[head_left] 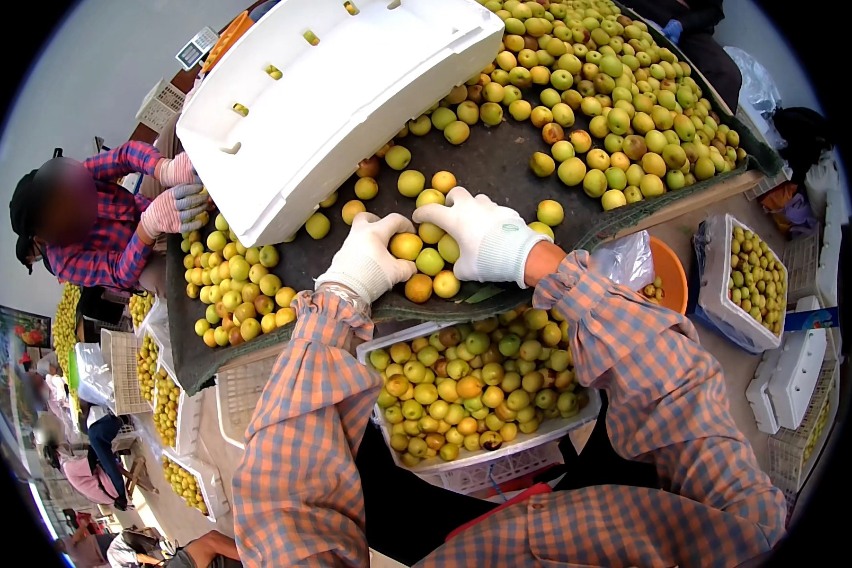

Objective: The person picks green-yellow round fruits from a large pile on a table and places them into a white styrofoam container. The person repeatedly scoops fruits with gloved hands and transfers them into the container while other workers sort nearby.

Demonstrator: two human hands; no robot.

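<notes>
- Dark surface (497, 161) carries scattered yellow-green fruit (572, 171).
- Gloved left hand (362, 256) and right hand (483, 235) cup a cluster (428, 260) between them, each grip apart.
- Filled white box (502, 452) stands nearby.

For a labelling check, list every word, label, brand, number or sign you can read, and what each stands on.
No text can be read for certain.
Small green mark, on the white knitted glove of the right hand: too small to read.
Small grey rectangular device with buttons, upper left: markings too small to read.
Large white foam box: no readable text.
</notes>
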